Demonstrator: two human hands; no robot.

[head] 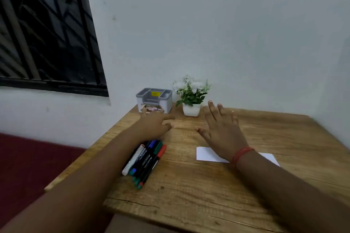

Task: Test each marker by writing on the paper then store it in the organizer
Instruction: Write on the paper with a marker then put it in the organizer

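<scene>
Several markers [145, 161] lie bundled side by side on the wooden table [189, 191], with blue, green and red caps plus one white barrel. A white sheet of paper [207, 154] lies to their right, partly hidden under my right wrist. The grey organizer [154, 99] stands at the table's far left corner, a yellow label inside it. My left hand [154, 125] stretches out flat over the table just in front of the organizer, holding nothing. My right hand [221, 128] hovers above the table with fingers spread, empty, a red thread on its wrist.
A small white pot with a green and white plant [191, 98] stands right of the organizer against the wall. The table's left edge [79, 164] drops to a dark red floor. A dark barred window [47, 30] fills the upper left.
</scene>
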